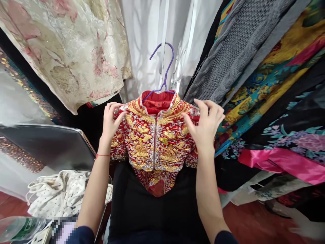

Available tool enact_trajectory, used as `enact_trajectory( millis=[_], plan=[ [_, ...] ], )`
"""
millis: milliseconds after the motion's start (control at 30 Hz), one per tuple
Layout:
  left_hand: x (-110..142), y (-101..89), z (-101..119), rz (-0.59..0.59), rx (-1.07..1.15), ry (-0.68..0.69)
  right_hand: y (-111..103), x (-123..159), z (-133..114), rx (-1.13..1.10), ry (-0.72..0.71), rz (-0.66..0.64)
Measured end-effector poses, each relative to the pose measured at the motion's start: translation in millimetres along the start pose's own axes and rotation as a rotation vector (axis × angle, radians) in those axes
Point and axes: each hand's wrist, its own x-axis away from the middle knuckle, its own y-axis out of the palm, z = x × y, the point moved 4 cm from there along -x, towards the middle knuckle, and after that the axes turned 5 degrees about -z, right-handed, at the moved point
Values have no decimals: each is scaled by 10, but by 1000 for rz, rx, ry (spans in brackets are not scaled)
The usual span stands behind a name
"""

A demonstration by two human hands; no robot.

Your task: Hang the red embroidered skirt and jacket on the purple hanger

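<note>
A red jacket (142, 135) with dense gold and silver embroidery hangs in front of me on a purple wire hanger (166, 74). Its front is closed down the middle, and a red size label (159, 104) marked S shows inside the stand collar. My left hand (111, 120) grips the jacket's left-side shoulder in view, thumb in front and fingers curled over the top. At the opposite shoulder, my right hand (205, 123) is spread, its thumb and fingers apart around the cloth. The lower tip of the jacket lies over my black-clad lap (157, 217).
A cream floral garment (76, 44) hangs at upper left. On the right hang a grey cable-knit garment (233, 51) and several patterned clothes. At lower left are a dark panel (50, 145), white dotted cloth (61, 193) and a plastic bottle (22, 227).
</note>
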Motion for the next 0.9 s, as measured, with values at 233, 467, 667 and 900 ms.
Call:
enact_trajectory(
  millis=[233, 467, 667, 900],
  plan=[
    [-299, -43, 247, 104, 120, 24, 54, -201, 440, -5, -114, -81],
    [-447, 76, 98, -192, 179, -83, 56, -191, 517, -160, 20, -75],
    [-117, 105, -49, -135, 108, -217, 244, -148, 640, -227, 74, -172],
    [137, -2, 164, 74, 12, -276, 283, -119, 628, -238, 52, -95]
  ],
)
